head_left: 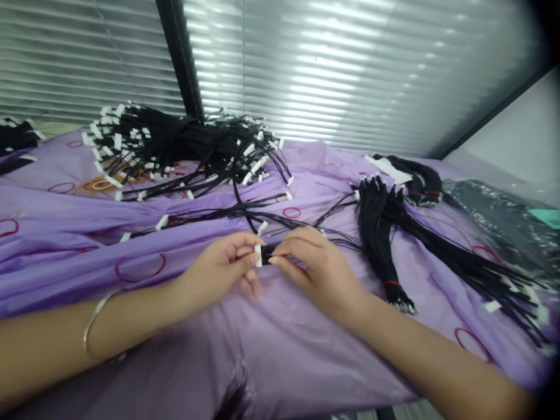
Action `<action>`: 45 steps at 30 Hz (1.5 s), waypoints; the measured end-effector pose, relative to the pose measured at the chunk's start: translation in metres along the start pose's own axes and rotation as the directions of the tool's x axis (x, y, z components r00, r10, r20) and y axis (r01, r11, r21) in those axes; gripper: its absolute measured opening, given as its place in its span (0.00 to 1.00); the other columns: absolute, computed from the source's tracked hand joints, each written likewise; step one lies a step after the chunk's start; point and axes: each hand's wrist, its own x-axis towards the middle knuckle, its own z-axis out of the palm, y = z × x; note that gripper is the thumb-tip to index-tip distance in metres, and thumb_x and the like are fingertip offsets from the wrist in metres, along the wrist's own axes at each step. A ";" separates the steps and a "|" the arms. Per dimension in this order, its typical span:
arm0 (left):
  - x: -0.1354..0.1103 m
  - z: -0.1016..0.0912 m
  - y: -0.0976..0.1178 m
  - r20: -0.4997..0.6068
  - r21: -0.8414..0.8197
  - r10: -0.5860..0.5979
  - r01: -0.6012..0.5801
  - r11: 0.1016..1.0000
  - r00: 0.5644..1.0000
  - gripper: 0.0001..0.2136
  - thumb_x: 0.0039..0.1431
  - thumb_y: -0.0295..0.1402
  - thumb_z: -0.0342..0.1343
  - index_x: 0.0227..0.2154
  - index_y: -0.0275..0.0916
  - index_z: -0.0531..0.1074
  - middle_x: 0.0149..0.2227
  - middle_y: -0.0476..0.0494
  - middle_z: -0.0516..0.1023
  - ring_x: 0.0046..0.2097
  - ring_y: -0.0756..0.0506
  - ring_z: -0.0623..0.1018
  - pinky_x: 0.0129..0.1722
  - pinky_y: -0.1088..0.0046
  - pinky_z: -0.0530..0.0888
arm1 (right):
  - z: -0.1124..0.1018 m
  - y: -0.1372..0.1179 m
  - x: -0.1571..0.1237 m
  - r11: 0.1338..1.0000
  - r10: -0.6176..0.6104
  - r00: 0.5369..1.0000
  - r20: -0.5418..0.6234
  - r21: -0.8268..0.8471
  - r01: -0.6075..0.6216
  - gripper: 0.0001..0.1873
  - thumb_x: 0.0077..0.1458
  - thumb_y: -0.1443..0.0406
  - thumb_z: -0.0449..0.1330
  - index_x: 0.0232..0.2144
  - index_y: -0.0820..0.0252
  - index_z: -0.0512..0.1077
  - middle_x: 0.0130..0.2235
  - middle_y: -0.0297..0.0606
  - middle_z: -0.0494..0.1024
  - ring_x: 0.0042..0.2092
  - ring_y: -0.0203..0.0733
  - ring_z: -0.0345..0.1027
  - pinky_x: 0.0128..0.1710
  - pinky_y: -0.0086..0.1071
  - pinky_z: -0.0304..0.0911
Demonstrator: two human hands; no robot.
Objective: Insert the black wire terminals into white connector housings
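Near the middle of the purple-covered table, my left hand point(234, 262) pinches the end of a black cable that carries a white connector point(258, 255). My right hand point(312, 265) grips the black wires just right of that connector, thumb and forefinger pressed together. The two hands are a few finger-widths apart. Behind them lie several loose black cables point(210, 214) with white ends, spread left to right. To the right of my right hand rests a thick bundle of black cables point(374, 227), tied near its lower end with a red band.
A large heap of black cables point(175, 140) with white connectors lies at the back left. Red rubber bands point(140, 268) are scattered over the purple sheet point(280, 350). More bundles point(464, 256) and a clear plastic bag point(503, 216) lie at right. Glass with blinds point(332, 70) stands behind.
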 end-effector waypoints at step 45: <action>0.002 -0.003 0.000 0.049 -0.348 -0.278 0.277 0.895 0.959 0.27 0.47 0.21 0.60 0.52 0.40 0.65 0.41 0.41 0.79 0.40 0.47 0.78 0.42 0.73 0.71 | 0.011 -0.001 -0.005 0.993 0.084 0.995 0.047 -0.092 -0.079 0.03 0.52 0.72 0.55 0.27 0.63 0.68 0.29 0.38 0.72 0.35 0.41 0.64 0.38 0.34 0.61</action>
